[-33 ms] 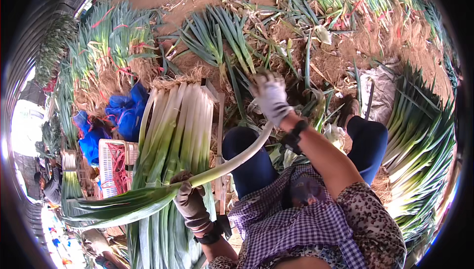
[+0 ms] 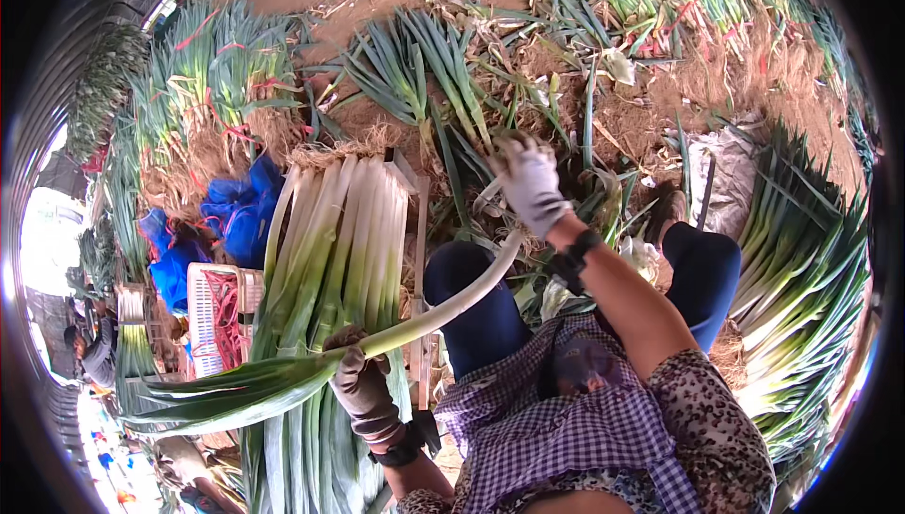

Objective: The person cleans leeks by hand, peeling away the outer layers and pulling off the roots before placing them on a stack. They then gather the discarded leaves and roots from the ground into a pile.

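My gloved left hand (image 2: 360, 384) is closed around a long leek (image 2: 448, 308) where the pale stem meets the green leaves. The leaves trail off to the left, and the white stem curves up to the right over my knee. Just above its white end is my right hand (image 2: 534, 184) in a pale, soiled glove, over scraps on the ground. Its fingertips are blurred, and a thin pale strip (image 2: 488, 196) shows beside them. Under my left hand, a row of leeks (image 2: 344, 231) lies side by side on a stand, roots at the far end.
A white plastic basket (image 2: 199, 318) of red ties stands left, by blue bags (image 2: 240, 212). Tied leek bundles (image 2: 203, 75) are at the back left. Loose leeks (image 2: 403, 66) lie ahead among trimmings. A big leek pile (image 2: 801, 297) lies right, beside a pale sack (image 2: 724, 170).
My right hand has shifted slightly to the right and nearer me. The left hand and the leek in it have stayed in place.
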Motion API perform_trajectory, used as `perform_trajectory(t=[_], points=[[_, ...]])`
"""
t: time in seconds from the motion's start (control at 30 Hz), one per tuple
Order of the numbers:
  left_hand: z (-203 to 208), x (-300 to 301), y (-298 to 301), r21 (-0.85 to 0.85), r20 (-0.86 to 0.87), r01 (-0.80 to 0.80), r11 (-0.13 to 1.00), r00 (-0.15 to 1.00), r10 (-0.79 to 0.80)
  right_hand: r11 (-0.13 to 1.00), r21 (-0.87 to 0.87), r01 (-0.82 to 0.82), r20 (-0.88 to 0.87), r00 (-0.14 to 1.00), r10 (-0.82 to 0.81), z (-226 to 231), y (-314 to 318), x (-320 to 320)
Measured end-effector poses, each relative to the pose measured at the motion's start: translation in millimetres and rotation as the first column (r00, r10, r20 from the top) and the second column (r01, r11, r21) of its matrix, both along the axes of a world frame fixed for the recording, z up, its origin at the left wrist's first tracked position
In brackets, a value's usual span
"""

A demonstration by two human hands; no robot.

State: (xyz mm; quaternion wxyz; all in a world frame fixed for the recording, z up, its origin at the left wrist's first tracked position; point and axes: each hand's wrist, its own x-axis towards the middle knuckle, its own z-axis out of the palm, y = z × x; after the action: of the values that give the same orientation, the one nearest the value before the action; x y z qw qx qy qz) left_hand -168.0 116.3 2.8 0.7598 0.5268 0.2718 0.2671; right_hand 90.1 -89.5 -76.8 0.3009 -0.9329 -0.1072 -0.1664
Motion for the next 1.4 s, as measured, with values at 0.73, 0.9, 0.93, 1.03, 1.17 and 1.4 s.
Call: perform_trajectory(t=[0.73, 0.9, 0.93, 1.03, 1.17, 1.4], points=[[-4, 8, 9, 0.048, 0.184, 0.144, 0.988, 0.971, -0.151, 0.936, 0.273, 0.222, -0.570, 0.821, -0.028, -11, -102, -14], [2, 31, -9, 0.038, 0.235, 0.201, 0.979, 0.950, -0.205, 0.578, 0.781, -0.237, -0.196, 0.786, 0.586, -15, -119, -55], [6, 42, -23, 0.058, 0.311, 0.181, 0.982, 0.931, -0.190, 0.441, 0.870, -0.220, -0.196, 0.665, 0.720, 7, -110, -71], [7, 79, -70, 0.075, 0.391, 0.446, 0.892, 0.809, -0.438, 0.190, 0.979, -0.071, -0.151, 0.371, 0.916, 32, -99, -105], [-40, 97, -102, -0.123, 0.371, 0.670, 0.732, 0.715, -0.592, -0.073, 0.969, 0.234, -0.077, 0.572, 0.817, 89, -44, -113], [61, 53, -92, 0.674, -0.123, 0.481, 0.561, 0.821, -0.557, -0.136, 0.984, 0.112, 0.027, 0.667, 0.744, 99, -94, -96]])
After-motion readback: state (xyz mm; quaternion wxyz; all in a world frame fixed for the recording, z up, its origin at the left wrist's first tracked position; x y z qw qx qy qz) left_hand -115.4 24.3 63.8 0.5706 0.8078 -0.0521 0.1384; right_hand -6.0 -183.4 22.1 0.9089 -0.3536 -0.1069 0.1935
